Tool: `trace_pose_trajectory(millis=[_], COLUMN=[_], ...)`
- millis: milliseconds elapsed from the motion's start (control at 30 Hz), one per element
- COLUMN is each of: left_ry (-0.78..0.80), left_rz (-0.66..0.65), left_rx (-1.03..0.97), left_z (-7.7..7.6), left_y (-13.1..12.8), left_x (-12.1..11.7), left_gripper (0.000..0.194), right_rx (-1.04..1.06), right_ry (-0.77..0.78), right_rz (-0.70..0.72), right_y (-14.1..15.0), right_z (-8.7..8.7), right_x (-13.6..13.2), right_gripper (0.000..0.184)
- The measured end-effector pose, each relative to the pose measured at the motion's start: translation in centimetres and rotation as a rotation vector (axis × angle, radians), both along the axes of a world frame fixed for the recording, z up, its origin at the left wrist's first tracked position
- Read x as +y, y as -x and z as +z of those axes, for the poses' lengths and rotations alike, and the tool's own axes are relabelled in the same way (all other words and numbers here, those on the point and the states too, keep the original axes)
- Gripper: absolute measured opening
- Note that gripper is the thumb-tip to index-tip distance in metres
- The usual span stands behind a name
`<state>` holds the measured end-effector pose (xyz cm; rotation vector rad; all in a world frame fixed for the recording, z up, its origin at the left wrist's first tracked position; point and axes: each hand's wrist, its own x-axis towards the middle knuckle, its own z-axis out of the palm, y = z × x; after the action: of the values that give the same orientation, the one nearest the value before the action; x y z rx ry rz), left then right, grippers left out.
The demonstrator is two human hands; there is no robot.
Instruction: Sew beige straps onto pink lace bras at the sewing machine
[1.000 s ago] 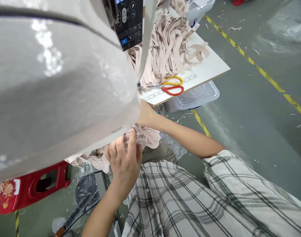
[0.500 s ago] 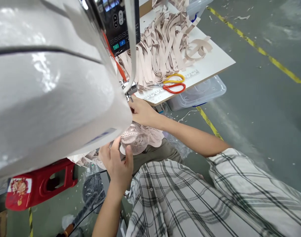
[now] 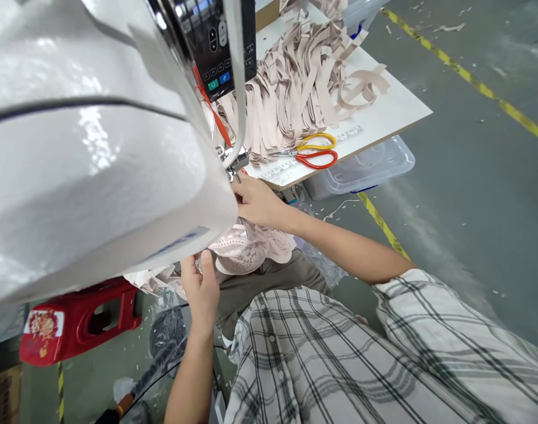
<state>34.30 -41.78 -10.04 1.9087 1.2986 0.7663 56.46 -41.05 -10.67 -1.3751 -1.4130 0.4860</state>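
A pale pink lace bra (image 3: 244,250) hangs over my lap, its cup edge facing me and its upper part under the white sewing machine head (image 3: 118,194). My right hand (image 3: 260,202) is closed at the bra's upper right, close to the machine's metal fittings (image 3: 236,162); its fingertips are partly covered. At the bra's left edge, my left hand (image 3: 201,291) has its thumb up and fingers bent around the fabric. The machine head hides those fingertips and the sewing point.
On the white side board (image 3: 395,106) lie a heap of beige fabric strips (image 3: 290,82) and scissors with yellow and red handles (image 3: 317,154). A control panel (image 3: 224,47) stands behind. Below are a clear plastic bin (image 3: 370,165) and a red stool (image 3: 83,321).
My left hand has come off the front of the cup, lowered, and moved to the bra's left edge. My right hand stays near the fittings. The view has shifted, showing more of the bra.
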Motion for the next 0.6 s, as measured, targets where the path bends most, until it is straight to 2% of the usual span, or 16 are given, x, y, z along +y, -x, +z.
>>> trace_pose_trajectory(millis=[167,367,467,600], left_ry=[0.061,0.09,0.08,0.055], left_rz=[0.059,0.05,0.003,-0.152], left_rx=[-0.003,-0.017,-0.048,-0.1], left_z=[0.2,0.2,0.0,-0.7], left_y=[0.0,0.6,0.7,0.2], left_x=[0.1,0.4,0.7,1.6], left_gripper=[0.029,0.03,0.033,0.035], right_rx=[0.005,0.014,0.018,0.016], right_ry=[-0.023,0.012,0.06,0.076], right_rz=[0.009,-0.009,-0.029,-0.037], right_y=[0.1,0.4,0.7,1.2], right_z=[-0.3,-0.5,-0.1,0.0], right_x=[0.2,0.4,0.4,0.2], right_gripper=[0.009,0.009,0.008,0.006])
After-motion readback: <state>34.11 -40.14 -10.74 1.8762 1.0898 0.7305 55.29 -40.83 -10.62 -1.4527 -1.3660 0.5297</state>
